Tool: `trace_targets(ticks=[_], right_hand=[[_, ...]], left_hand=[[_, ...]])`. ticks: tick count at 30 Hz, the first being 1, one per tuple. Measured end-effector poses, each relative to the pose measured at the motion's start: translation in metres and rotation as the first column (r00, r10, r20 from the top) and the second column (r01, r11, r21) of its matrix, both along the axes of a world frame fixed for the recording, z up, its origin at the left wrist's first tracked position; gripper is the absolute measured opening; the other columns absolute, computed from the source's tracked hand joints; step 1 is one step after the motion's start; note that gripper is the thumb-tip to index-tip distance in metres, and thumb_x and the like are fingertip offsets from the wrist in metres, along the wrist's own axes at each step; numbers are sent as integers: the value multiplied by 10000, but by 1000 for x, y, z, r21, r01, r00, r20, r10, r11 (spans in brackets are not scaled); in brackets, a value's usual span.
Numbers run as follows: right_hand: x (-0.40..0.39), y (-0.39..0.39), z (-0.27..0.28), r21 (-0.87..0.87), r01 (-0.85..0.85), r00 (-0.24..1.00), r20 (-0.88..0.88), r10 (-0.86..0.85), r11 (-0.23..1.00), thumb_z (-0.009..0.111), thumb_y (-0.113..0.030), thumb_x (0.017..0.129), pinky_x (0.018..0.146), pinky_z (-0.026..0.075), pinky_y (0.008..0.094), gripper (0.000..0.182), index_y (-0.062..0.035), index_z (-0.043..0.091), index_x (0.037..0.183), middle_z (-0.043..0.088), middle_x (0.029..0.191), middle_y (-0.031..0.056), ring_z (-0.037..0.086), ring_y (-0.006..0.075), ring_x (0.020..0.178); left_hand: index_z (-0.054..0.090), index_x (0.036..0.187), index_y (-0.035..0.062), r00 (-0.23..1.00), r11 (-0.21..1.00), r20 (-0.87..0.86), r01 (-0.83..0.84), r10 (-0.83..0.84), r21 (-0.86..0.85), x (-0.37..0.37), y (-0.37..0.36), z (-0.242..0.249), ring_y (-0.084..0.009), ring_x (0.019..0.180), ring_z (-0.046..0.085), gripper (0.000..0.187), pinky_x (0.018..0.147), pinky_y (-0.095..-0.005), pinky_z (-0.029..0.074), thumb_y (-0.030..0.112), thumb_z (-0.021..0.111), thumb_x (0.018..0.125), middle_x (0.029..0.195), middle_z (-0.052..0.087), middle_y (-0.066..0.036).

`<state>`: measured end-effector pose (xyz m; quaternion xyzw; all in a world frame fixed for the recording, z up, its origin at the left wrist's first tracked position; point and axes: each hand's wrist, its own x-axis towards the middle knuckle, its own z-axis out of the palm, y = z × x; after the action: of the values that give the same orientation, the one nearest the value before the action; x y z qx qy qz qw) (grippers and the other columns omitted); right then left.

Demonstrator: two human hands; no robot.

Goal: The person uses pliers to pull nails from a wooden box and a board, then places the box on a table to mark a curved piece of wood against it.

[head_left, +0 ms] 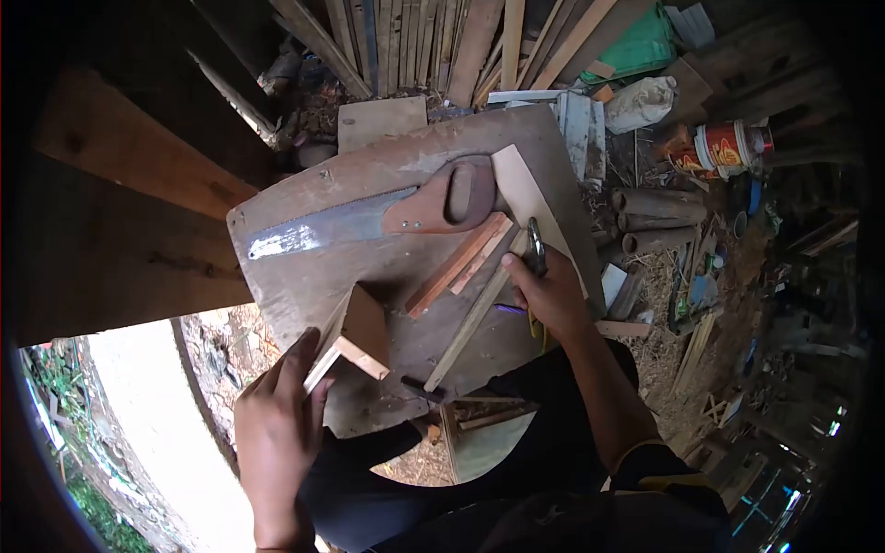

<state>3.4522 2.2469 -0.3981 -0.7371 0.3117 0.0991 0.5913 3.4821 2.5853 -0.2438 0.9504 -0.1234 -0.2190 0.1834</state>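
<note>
My left hand (277, 415) grips a piece made of two light wooden boards (364, 332) meeting at an angle, tilted above the left front of the work board (304, 203). My right hand (551, 293) is closed around pliers (536, 238); the metal jaws stick out past the thumb and a bit of yellow handle shows below the fingers. Under the right thumb runs the wooden handle of a hammer (475, 318), its dark head near my lap. Beside it lie two reddish wood strips (461, 263). A handsaw (369, 214) rests farther back, next to a pale flat board (530, 189).
Upright planks (415, 46) stand behind the work board. A thick wooden beam (138, 152) is at the left. On the right ground lie pipe-like cylinders (659, 210), red-labelled buckets (724, 147), a white sack (641, 101) and wood scraps. A purple item (510, 309) lies near my right hand.
</note>
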Motion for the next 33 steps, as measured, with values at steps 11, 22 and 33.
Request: trace_targets(ticks=[11, 22, 33], right_hand=[[-9, -13, 6, 134, -165, 985, -21, 169, 977, 668, -170, 987, 575, 473, 291, 182, -19, 595, 1056, 583, 724, 18, 575, 107, 629], [-32, -28, 1, 746, 46, 978, 101, -181, 665, 547, -4, 977, 883, 627, 450, 447, -2, 532, 1424, 632, 998, 101, 713, 241, 918], [-75, 10, 24, 597, -209, 958, 282, 41, 774, 534, -86, 1065, 746, 651, 399, 236, -27, 528, 1294, 590, 1017, 75, 733, 211, 864]], left_hand=[[627, 1393, 40, 988, 994, 130, 90, -81, -66, -12, 3, -4, -475, 845, 702, 410, 769, -521, 544, 204, 661, 1019, 978, 735, -267], [663, 1257, -83, 983, 999, 174, 54, -54, 7, -31, -14, 5, -494, 815, 684, 383, 721, -492, 524, 231, 621, 1043, 851, 671, -333], [711, 1163, -46, 940, 993, 327, 67, -95, 96, -33, -5, -14, -475, 782, 680, 413, 720, -517, 526, 346, 654, 1049, 801, 671, -300]])
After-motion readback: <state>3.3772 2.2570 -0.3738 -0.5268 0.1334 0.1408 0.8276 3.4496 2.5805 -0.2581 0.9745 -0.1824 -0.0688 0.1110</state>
